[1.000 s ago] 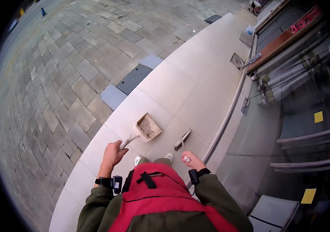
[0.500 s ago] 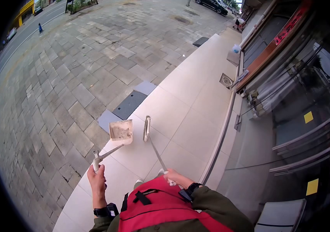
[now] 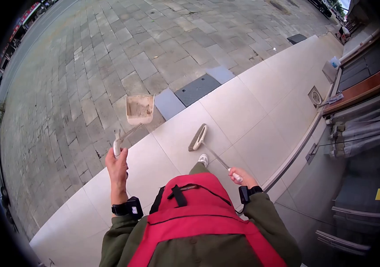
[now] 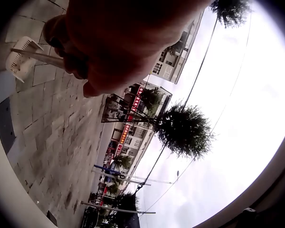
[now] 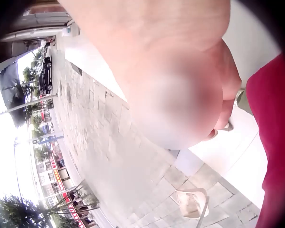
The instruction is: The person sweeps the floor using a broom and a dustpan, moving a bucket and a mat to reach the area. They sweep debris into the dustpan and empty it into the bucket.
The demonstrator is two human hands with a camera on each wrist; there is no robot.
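Note:
A dirty off-white dustpan (image 3: 139,109) with a toothed edge hangs out over the grey paving in the head view. My left hand (image 3: 117,168) grips its handle at the top. My right hand (image 3: 242,177) grips the white handle end of a brush (image 3: 198,137), whose head is over the pale tiles, right of the dustpan. In the left wrist view the dustpan (image 4: 23,59) shows beyond my left hand (image 4: 118,42). The right wrist view has my right hand (image 5: 180,90) large and blurred, with the dustpan (image 5: 192,203) below it.
Grey ramp plates (image 3: 197,92) lie along the edge of the tiled walkway (image 3: 261,102). Glass doors with metal handles (image 3: 360,212) line the right side. A round floor fixture (image 3: 316,95) is by the wall. A person (image 3: 344,34) is far off at upper right.
The dustpan has moved from over the tiles to over the paving as my left hand swung outward. The brush has shifted away from the dustpan to the right. The head view has turned.

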